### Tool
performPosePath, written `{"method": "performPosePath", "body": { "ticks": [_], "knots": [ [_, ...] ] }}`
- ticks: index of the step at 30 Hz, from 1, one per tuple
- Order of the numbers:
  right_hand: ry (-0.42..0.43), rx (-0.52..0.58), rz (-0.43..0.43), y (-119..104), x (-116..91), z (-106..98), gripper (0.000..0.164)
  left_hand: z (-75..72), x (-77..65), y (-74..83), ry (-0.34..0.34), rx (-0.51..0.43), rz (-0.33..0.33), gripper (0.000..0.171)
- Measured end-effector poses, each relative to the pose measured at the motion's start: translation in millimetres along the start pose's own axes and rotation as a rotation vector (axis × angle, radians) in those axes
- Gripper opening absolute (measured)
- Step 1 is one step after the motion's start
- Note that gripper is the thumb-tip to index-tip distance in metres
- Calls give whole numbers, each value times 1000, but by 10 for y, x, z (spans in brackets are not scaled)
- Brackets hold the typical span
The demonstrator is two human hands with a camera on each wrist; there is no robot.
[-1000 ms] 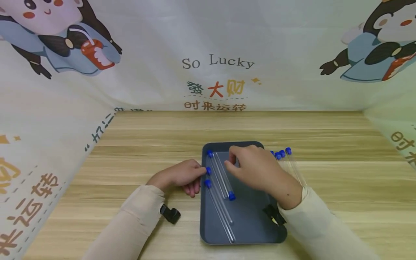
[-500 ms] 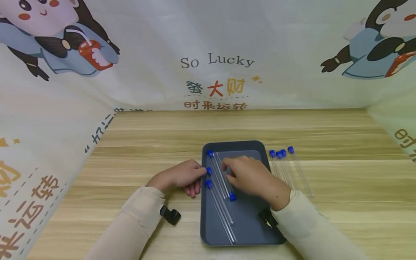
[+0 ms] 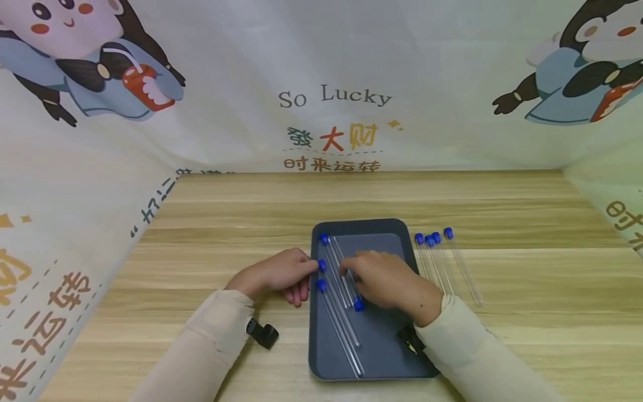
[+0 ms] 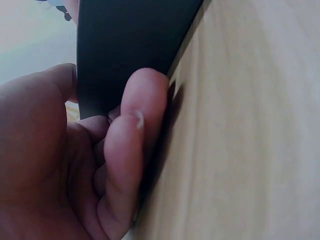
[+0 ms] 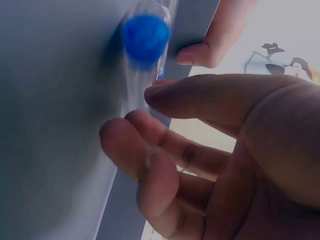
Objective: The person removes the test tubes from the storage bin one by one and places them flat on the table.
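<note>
My left hand [image 3: 281,273] holds the near-left side of the dark grey tray [image 3: 372,365], thumb over its rim and fingers curled against its outer wall. In the left wrist view, these fingers [image 4: 122,155] lie between the wall and the table. Over the tray, my right hand [image 3: 387,279] pinches a clear test tube between thumb and index finger; its blue cap [image 5: 146,37] points toward me and the other fingers curl loosely. Several more clear tubes [image 3: 339,329] with blue caps lie slanted in the tray's left half, most caps at the left rim.
Several capped test tubes [image 3: 462,265] lie side by side on the wooden table [image 3: 241,206], just right of the tray. A printed white cloth [image 3: 442,84] stands up behind the table and along both sides.
My right hand has moved down and left over the tray to the tube with its cap toward me. The left hand has stayed at the tray's left rim.
</note>
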State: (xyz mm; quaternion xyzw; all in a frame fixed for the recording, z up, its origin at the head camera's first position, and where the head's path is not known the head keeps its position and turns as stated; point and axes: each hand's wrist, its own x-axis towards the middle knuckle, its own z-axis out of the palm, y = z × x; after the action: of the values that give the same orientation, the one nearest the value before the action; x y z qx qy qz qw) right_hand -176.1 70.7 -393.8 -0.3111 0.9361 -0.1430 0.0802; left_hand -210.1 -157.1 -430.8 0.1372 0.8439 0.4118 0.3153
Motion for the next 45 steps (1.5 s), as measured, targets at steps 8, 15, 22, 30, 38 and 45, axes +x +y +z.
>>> {"method": "performPosePath", "body": {
  "ticks": [8, 15, 22, 30, 38, 45],
  "knots": [
    [-16, -27, 19, 12, -10, 2, 23, 2, 21, -19, 6, 4, 2, 58],
    [-15, -38, 29, 22, -19, 5, 23, 6, 3, -1, 14, 0, 1, 57],
    [-15, -74, -18, 21, -60, 18, 27, 27, -1, -32, 15, 5, 1, 56],
    [-78, -62, -13, 3, -65, -7, 27, 17, 19, -20, 22, 14, 4, 53],
    [-79, -15, -79, -18, -110, -130, 23, 13, 36, -13, 19, 23, 7, 54],
    [-44, -26, -88, -70, -161, -227, 22, 8, 29, -23, 14, 18, 6, 55]
  ]
}}
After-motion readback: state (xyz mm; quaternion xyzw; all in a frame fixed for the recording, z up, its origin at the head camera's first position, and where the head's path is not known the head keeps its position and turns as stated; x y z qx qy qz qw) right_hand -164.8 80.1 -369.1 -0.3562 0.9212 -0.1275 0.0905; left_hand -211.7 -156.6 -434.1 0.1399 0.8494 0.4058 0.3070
